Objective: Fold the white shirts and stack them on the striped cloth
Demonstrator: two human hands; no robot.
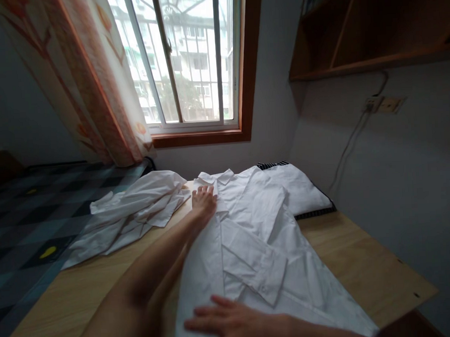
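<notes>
A white shirt (258,236) lies spread lengthwise on the wooden board (363,262), collar toward the window, with its sleeves folded over the front. My left hand (204,199) reaches far forward and rests flat, fingers stretched out, on the shirt's shoulder beside the collar. Near the bottom edge, my right hand (224,322) lies flat with fingers spread on the shirt's lower hem. Neither hand holds anything.
A second white garment (130,217) lies crumpled on the board's left side, hanging onto a checkered bed (33,211). A white pillow with striped edge (300,185) sits behind the shirt. Window, patterned curtain (94,80), wooden shelf (371,28) and a wall socket (384,103) surround the area.
</notes>
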